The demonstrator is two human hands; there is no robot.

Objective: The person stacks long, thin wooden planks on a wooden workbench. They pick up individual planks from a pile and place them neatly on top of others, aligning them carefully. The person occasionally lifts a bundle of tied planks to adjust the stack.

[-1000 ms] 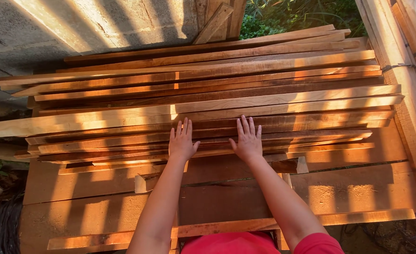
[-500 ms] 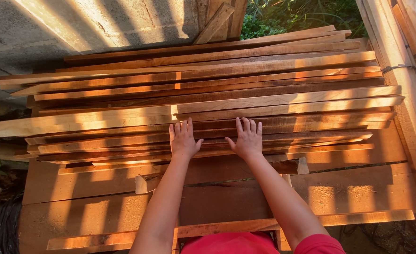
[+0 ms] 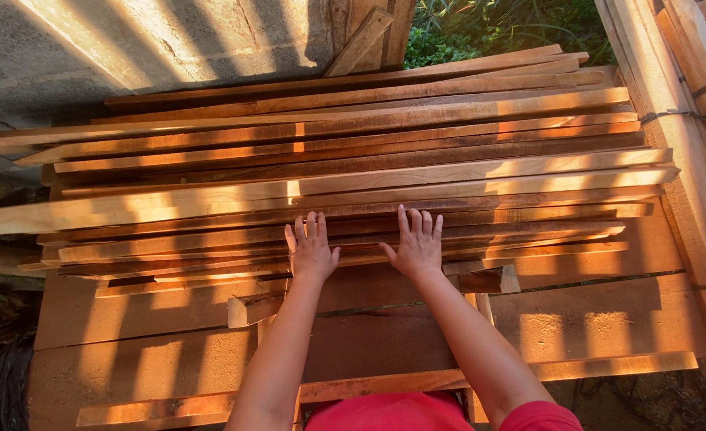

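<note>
A stack of long reddish-brown wooden planks [image 3: 353, 172] lies crosswise in front of me, on wider boards [image 3: 592, 311]. My left hand [image 3: 311, 249] rests flat, fingers spread, on the thin planks at the near edge of the stack. My right hand [image 3: 417, 244] lies flat beside it on the same near planks, fingers apart. Neither hand grips anything. Both forearms reach forward from my red sleeves [image 3: 417, 415].
A grey concrete wall [image 3: 90, 56] stands at the upper left. Upright timbers bound with dark straps [image 3: 688, 112] run along the right side. Green plants [image 3: 481, 28] show beyond the stack. Small wood offcuts [image 3: 489, 279] sit under the near planks.
Both hands have slid slightly forward over the near planks; the planks themselves look unmoved.
</note>
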